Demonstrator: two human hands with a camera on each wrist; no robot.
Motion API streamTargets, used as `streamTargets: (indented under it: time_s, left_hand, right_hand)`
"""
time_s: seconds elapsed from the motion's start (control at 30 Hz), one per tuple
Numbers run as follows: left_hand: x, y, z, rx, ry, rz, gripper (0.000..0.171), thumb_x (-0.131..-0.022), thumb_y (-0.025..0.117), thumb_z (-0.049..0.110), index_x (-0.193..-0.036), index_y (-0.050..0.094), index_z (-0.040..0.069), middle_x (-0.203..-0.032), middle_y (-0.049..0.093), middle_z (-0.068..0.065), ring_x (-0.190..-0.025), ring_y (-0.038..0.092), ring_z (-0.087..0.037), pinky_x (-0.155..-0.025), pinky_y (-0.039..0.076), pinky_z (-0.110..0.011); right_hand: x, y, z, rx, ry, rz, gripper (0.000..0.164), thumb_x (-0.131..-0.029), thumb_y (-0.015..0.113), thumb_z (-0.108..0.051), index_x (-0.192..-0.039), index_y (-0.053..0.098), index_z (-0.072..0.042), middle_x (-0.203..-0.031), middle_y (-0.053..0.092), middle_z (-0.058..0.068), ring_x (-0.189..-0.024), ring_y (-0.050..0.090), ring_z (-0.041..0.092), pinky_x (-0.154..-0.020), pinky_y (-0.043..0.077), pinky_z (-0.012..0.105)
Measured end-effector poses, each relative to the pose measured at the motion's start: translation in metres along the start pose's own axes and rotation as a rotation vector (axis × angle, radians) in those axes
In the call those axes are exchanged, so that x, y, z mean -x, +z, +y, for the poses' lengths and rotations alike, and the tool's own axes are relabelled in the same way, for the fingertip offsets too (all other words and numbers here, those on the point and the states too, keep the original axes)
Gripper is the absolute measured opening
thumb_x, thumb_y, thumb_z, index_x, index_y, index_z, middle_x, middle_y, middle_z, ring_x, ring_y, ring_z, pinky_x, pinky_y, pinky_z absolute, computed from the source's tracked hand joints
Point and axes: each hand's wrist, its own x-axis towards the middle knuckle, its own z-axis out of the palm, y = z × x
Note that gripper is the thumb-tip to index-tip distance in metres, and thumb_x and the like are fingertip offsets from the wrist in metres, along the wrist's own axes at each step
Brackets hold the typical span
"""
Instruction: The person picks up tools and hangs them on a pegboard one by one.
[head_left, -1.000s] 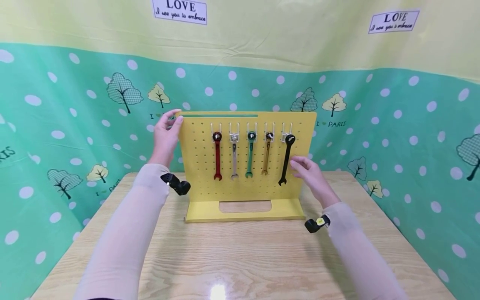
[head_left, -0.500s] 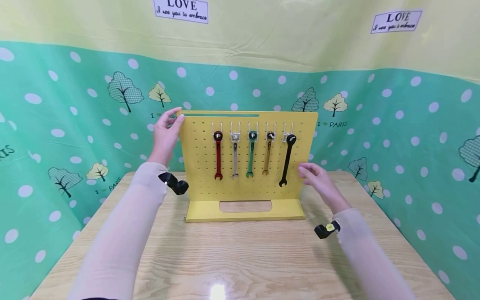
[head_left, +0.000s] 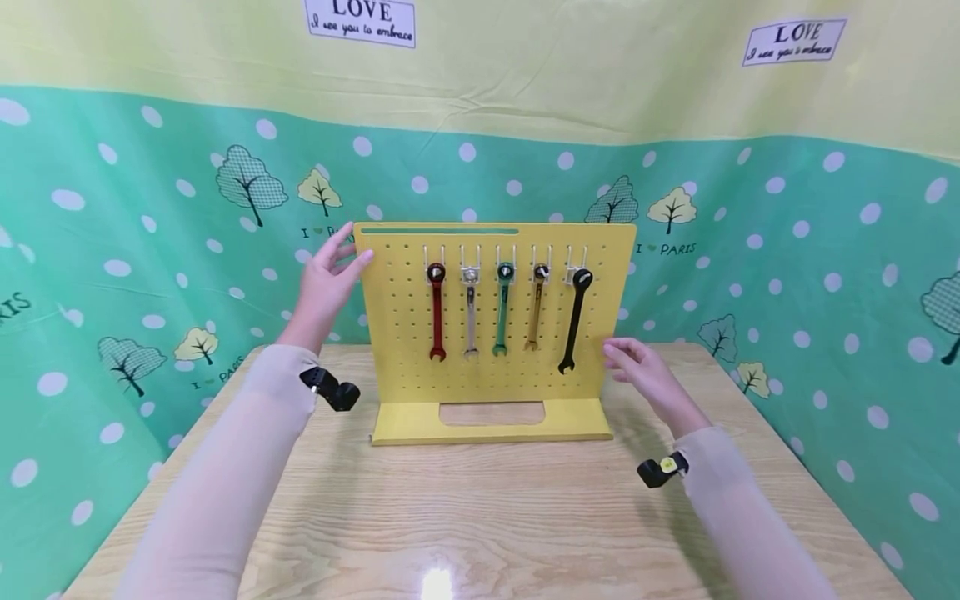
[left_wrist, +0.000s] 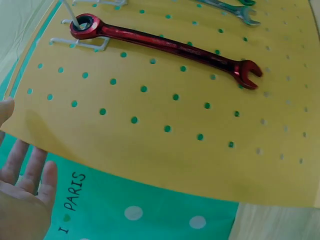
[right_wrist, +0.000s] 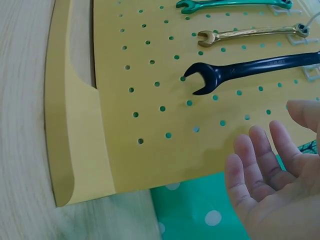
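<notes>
A yellow pegboard (head_left: 487, 375) stands upright on its base, with wrenches hanging from white hooks. From left to right they are a red wrench (head_left: 437, 312), a silver wrench (head_left: 471, 321), a green wrench (head_left: 501, 312), a gold wrench (head_left: 536, 308) and a black wrench (head_left: 575, 321), which hangs tilted. At the board's upper left edge is my left hand (head_left: 326, 279), thumb and fingers spread; whether it still touches the edge I cannot tell. Beside the lower right edge, my right hand (head_left: 645, 375) holds nothing, its fingers relaxed, in the right wrist view below the black wrench (right_wrist: 250, 69).
The board's base (head_left: 487, 432) rests on a wooden table (head_left: 480, 517). Behind and to the sides hangs a green and yellow cloth (head_left: 465, 183) with dots and trees. A camera is strapped to each wrist.
My right hand has moved right and down, away from the black wrench. My left hand has loosened from the board's corner, its thumb and fingers spreading and the arm drawing back slightly.
</notes>
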Motion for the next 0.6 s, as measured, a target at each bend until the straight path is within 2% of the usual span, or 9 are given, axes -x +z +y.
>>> streamTargets:
  time_s: [0.13, 0.27, 0.43, 0.6]
  left_hand:
    - [0.009, -0.003, -0.01, -0.035, -0.015, -0.025, 0.071, -0.097, 0.063, 0.047, -0.158, 0.028, 0.035, -0.157, 0.038, -0.008, -0.14, 0.039, -0.035, -0.113, 0.034, -0.051]
    - [0.018, -0.005, -0.024, -0.069, -0.038, -0.051, 0.07, -0.098, 0.062, 0.048, -0.158, 0.032, 0.029, -0.155, 0.041, -0.005, -0.14, 0.04, -0.033, -0.113, 0.031, -0.056]
    - [0.028, -0.003, -0.042, -0.086, -0.046, -0.085, 0.064, -0.099, 0.061, 0.047, -0.155, 0.037, 0.027, -0.153, 0.043, -0.006, -0.138, 0.042, -0.034, -0.112, 0.032, -0.057]
    - [0.042, -0.002, -0.054, -0.082, -0.069, -0.117, 0.064, -0.1, 0.059, 0.047, -0.156, 0.036, 0.026, -0.155, 0.041, -0.009, -0.14, 0.038, -0.037, -0.112, 0.031, -0.06]
  right_hand:
    - [0.002, -0.002, 0.006, 0.004, 0.002, -0.01, 0.071, -0.104, 0.048, -0.049, -0.148, 0.035, 0.005, -0.145, 0.042, 0.027, -0.13, 0.045, 0.043, -0.109, 0.038, 0.053]
    - [0.003, -0.004, 0.013, 0.012, -0.003, -0.013, 0.067, -0.106, 0.047, -0.045, -0.148, 0.035, 0.006, -0.145, 0.042, 0.028, -0.13, 0.045, 0.043, -0.107, 0.04, 0.053]
    - [0.006, -0.007, 0.02, 0.013, -0.01, -0.017, 0.066, -0.106, 0.047, -0.044, -0.148, 0.036, 0.006, -0.146, 0.041, 0.028, -0.13, 0.045, 0.043, -0.107, 0.041, 0.053]
    - [0.01, -0.008, 0.025, 0.023, -0.003, -0.028, 0.067, -0.107, 0.046, -0.044, -0.149, 0.034, 0.007, -0.147, 0.04, 0.028, -0.131, 0.044, 0.045, -0.106, 0.042, 0.052]
